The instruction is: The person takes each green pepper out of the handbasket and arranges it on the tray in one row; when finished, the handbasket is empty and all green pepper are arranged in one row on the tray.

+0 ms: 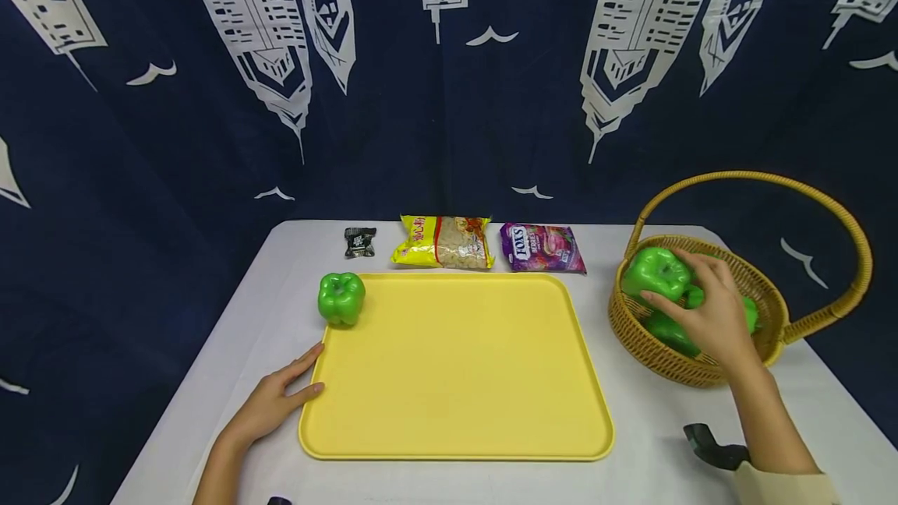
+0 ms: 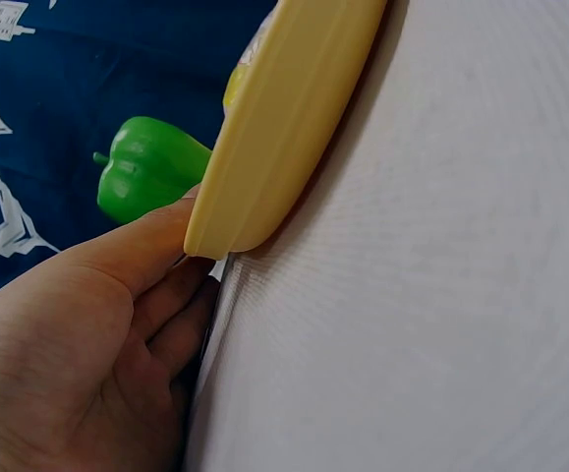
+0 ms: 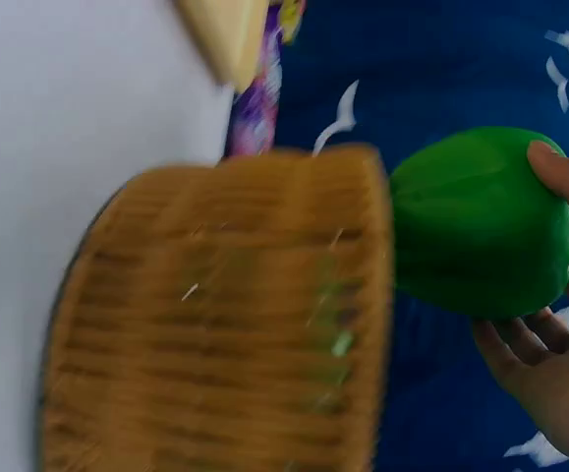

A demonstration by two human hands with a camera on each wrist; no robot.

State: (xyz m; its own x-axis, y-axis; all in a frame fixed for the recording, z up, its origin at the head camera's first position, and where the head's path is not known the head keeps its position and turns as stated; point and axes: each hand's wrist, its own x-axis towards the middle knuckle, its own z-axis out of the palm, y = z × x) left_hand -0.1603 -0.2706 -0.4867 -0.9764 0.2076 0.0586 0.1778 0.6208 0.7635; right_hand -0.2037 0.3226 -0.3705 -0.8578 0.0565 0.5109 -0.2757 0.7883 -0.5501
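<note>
In the head view my right hand (image 1: 715,314) grips a green bell pepper (image 1: 657,273) between thumb and fingers, at the left side of the wicker basket (image 1: 673,372). The right wrist view shows this pepper (image 3: 481,226) just above the basket's rim, with the thumb on one side and fingers on the other. More green vegetables (image 1: 669,333) lie inside the basket, partly hidden by the hand. My left hand (image 1: 270,404) touches the left edge of the yellow tray (image 1: 456,380) with extended fingers. Another green bell pepper (image 1: 341,298) sits on the tray's far left corner.
Behind the tray lie a small black packet (image 1: 360,242), a yellow bag (image 1: 445,242) and a purple Fox's candy bag (image 1: 542,248). The basket's tall handle (image 1: 758,176) arches to the right. A black curved object (image 1: 715,448) shows beside the right forearm.
</note>
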